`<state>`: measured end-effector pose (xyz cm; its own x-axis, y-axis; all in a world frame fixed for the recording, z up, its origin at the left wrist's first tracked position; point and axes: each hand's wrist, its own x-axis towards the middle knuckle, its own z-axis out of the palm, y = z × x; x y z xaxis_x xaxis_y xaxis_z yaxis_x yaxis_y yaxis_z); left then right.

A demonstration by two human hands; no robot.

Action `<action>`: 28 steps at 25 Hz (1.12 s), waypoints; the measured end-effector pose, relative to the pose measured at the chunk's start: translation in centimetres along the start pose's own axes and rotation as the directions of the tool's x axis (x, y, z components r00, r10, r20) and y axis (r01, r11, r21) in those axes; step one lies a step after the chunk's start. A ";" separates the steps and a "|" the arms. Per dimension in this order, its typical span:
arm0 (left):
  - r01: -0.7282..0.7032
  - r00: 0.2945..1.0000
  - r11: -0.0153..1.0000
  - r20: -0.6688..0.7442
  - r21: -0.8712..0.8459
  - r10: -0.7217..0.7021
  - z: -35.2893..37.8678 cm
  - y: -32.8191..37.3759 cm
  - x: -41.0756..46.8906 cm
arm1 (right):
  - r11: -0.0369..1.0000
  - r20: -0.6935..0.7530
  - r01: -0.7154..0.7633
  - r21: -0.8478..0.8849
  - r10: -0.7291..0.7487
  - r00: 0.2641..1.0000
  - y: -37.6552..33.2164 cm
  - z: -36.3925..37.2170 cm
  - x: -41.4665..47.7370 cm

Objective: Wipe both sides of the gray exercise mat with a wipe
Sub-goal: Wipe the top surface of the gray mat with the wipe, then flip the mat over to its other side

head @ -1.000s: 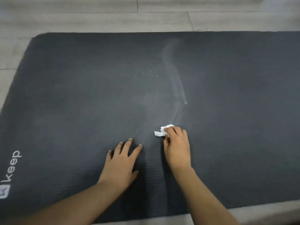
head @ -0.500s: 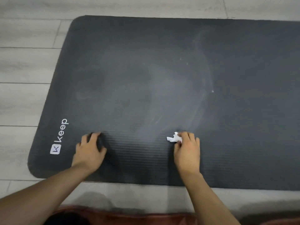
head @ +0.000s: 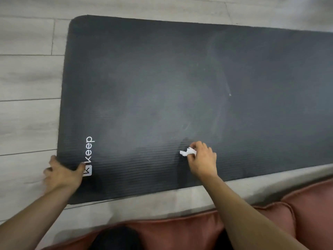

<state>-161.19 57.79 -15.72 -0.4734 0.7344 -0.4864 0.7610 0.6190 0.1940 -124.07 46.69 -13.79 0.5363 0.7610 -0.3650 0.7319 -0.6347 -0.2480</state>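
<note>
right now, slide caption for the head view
Right hand holds a wipe on the gray mat; left hand grips its end.

The left hand (head: 63, 175) left its flat spot just beside the right hand (head: 202, 161) and slid well away to the short end of the gray exercise mat (head: 153, 87). There it gripped the edge, thumb on top beside the "keep" logo (head: 89, 154). The right hand drew the crumpled wipe (head: 188, 152) back toward the person. A reddish cushion (head: 180, 230) came into view beneath both arms.

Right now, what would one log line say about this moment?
side up: logo side | left hand: grips mat edge by logo | right hand: holds wipe on mat | flip: not yet
</note>
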 end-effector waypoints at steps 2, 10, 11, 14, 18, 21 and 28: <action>0.046 0.998 0.999 0.035 0.029 -0.047 -2.1 -0.3 1.1 | 0.999 0.020 -0.041 0.035 0.040 0.999 -1.0 -1.1 -1.4; -0.505 0.856 0.852 0.051 -0.140 0.515 -7.7 11.7 -10.0 | 0.944 0.021 -0.057 0.326 0.053 0.998 -0.7 -11.2 -2.6; -0.543 0.830 0.828 0.057 -0.140 0.555 -7.6 14.1 -13.0 | 0.933 0.034 -0.065 0.354 0.057 0.998 0.2 -13.7 -2.3; -0.632 0.759 0.760 0.076 -0.148 0.646 -6.7 19.9 -22.0 | 0.887 0.086 -0.086 0.454 0.053 0.995 3.1 -21.3 -1.5; -0.634 0.755 0.739 0.025 -0.229 0.656 -4.5 25.9 -35.2 | 0.821 0.103 -0.014 0.571 -0.054 0.993 7.7 -30.2 0.7; -0.600 0.777 0.745 0.009 -0.291 0.629 -3.2 30.3 -43.6 | 0.780 0.198 -0.024 0.626 -0.130 0.972 10.5 -35.0 2.6; -0.650 0.647 0.668 0.199 -0.362 0.736 -0.9 38.1 -51.7 | 0.875 0.267 -0.048 0.482 -0.095 0.959 13.1 -40.3 8.2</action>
<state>-108.15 43.63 17.57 0.3426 0.8753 -0.3412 0.6555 0.0374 0.7543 -93.09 50.02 16.15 0.3328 0.7542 -0.5661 0.4126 -0.6562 -0.6318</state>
